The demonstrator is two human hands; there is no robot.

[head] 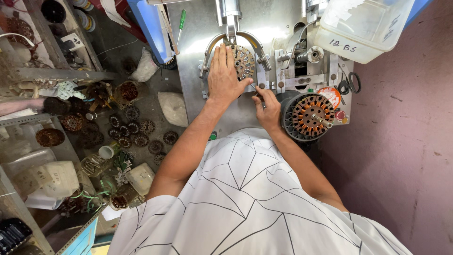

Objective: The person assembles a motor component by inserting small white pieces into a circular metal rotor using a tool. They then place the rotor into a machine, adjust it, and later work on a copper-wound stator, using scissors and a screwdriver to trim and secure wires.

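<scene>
Fingers of the left hand are being pressed flat, close together, against the stator clamped in the winding machine.
A thin wire end — too small to make out — seems to be being pinched by the right hand just below the stator; a wound stator is sitting beside it. Were the pinch loosened, the wire could likely slip — or fingertips be caught near the guide arms.
</scene>
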